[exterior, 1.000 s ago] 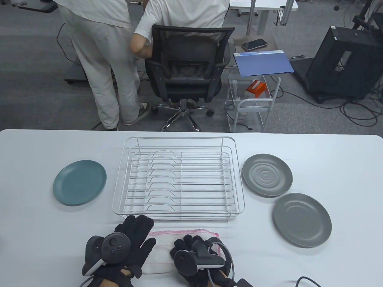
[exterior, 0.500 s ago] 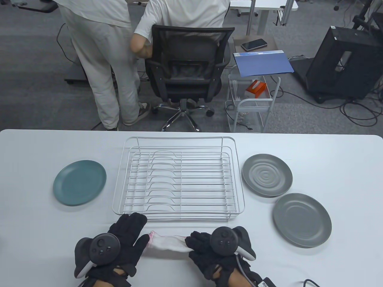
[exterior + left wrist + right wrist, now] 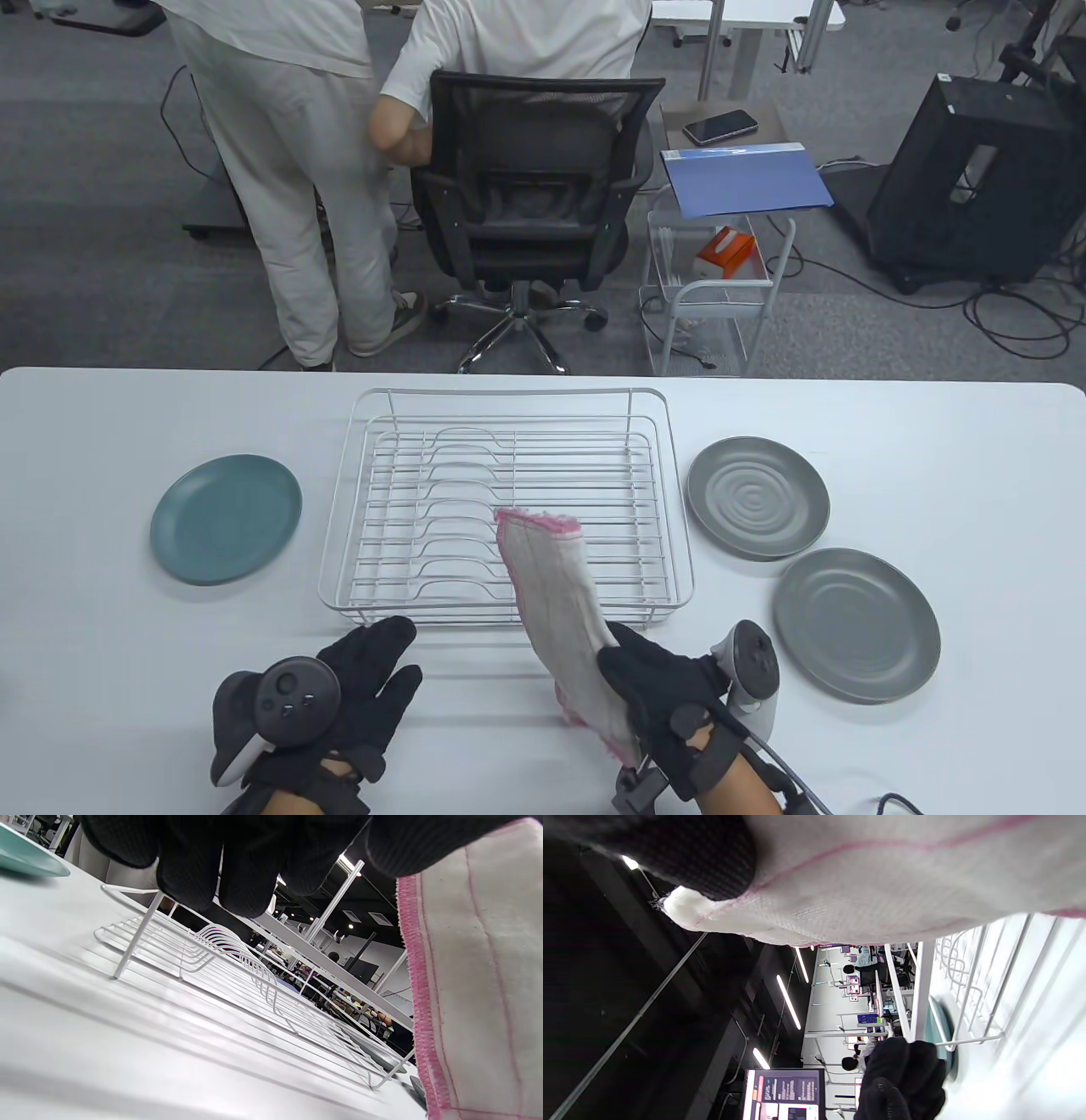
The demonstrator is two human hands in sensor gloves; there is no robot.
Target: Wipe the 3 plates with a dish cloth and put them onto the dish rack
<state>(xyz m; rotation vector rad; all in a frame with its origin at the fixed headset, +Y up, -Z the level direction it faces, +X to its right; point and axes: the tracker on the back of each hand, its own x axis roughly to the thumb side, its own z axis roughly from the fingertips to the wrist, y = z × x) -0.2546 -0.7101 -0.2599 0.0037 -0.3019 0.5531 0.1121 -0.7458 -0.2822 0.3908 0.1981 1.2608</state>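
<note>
Just in front of the dish rack [image 3: 506, 503], on its near side, we see the right hand [image 3: 670, 692] gripping the dish cloth [image 3: 560, 620], fingers curled round its lower part. The cloth, white with pink edging, is raised off the surface [image 3: 933, 441] and slants up and away from the hand, so its free end shows over the rack's near wires. Also on the rack's near side, toward its left corner, the left hand [image 3: 356, 688] lies palm down with fingers [image 3: 373, 645] straight and spread, holding nothing; their tips are close to the rack's rim. To the left of the rack the teal plate [image 3: 226, 519] lies flat on the surface, apart from it. To the right of the rack lie two grey plates: the ridged grey plate [image 3: 758, 497] just beside the rim, and the plain grey plate [image 3: 857, 624] nearer us, close to the first one's edge. None of the plates is in the rack.
</note>
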